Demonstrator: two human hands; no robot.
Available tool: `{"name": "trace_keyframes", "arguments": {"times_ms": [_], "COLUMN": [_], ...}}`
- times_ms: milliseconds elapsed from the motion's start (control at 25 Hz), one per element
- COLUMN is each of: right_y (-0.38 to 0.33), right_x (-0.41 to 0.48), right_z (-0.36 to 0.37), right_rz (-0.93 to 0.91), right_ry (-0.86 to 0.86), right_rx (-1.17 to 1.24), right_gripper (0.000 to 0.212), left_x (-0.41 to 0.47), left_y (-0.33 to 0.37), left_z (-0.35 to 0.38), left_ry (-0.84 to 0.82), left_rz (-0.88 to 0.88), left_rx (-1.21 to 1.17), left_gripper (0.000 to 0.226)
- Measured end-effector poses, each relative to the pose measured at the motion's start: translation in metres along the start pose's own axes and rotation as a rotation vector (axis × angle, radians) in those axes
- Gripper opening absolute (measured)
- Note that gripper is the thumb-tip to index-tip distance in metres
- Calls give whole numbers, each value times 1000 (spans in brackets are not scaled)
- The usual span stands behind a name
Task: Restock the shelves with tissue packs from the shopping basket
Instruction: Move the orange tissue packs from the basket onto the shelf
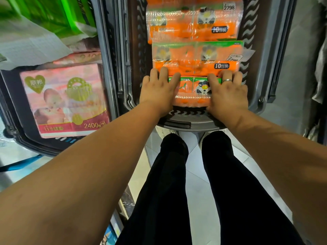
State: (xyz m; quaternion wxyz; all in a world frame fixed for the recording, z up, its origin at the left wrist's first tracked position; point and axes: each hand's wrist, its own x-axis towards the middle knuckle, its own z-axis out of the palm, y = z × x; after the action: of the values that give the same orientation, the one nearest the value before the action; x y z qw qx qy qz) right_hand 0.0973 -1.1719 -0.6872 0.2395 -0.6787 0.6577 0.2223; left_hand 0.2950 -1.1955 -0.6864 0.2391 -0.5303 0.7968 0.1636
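Observation:
A dark grey shopping basket stands in front of my legs, filled with orange tissue packs. The nearest orange pack lies at the basket's near end. My left hand grips its left side, fingers curled over the far edge. My right hand, with a ring on one finger, grips its right side the same way. Behind it lie a second orange pack and a third, each marked 10 and carrying a price sticker.
A second dark basket at the left holds a pink pack of tissues. Above it are white plastic wrap and green packaging. Pale floor tiles show beside my black trousers. Grey items hang at the right edge.

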Motion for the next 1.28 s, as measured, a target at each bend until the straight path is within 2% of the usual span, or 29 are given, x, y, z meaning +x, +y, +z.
{"name": "trace_keyframes", "arguments": {"times_ms": [160,360,600,720,960,1160,1280], "right_y": [0,0,2,3,13,30,33], "right_x": [-10,-32,-68,-88,-106,-113,-126], "right_z": [-1,-13,-56,-81,-134,-160,-172], "right_rz": [-43,-62,-112,-132,-141,-158,-139], "right_ry": [37,9,44,37,7,5,119], "right_rx": [26,71,93,123,219,361,504], "right_gripper": [78,80,86,88,88,95,95], "left_x": [-10,-33,-72,-96,-113,-112,-117], "left_y": [-2,-2,-10,-23,-50,-47,-50], "left_z": [-1,-13,-59,-81,-117,-152,-180], "left_ry": [17,40,31,26,-10,83,85], "left_rz": [6,23,77,89,88,128,102], "left_rx": [1,6,-61,-175,-563,-638,-666], "left_gripper": [67,74,83,91,108,94,96]}}
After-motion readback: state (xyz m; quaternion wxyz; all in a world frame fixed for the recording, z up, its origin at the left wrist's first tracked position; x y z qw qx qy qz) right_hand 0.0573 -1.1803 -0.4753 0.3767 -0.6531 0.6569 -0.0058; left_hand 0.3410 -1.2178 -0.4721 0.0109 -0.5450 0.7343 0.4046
